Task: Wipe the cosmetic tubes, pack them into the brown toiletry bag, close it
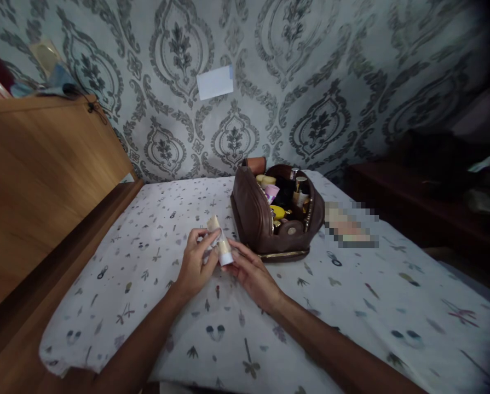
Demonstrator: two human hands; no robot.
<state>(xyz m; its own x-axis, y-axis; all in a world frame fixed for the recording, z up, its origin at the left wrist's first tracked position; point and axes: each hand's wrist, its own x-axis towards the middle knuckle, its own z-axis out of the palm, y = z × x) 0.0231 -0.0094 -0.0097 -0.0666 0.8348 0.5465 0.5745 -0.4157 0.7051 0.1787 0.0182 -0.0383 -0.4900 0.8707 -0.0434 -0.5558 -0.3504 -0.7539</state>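
A cream-coloured cosmetic tube [224, 247] with a white cap at its lower end is tilted between my two hands, above the patterned cloth. My left hand [197, 260] grips its middle, thumb and fingers pressed along it. The fingers of my right hand [253, 273] close about the capped end from the right. Just beyond my right hand stands a brown toiletry bag [251, 210], unzipped wide. Inside it are several bottles and jars, among them a yellow round item [276, 212] and a pink-and-white one [271, 191]. The tube's label is too small to read.
The patterned white cloth [146, 306] covers the surface. A blurred-out flat item [349, 224] lies right of the bag. On the left rises a wooden board [43, 180] with a ledge. Dark furniture [388, 191] is at the right, and a papered wall [236, 44] at the back.
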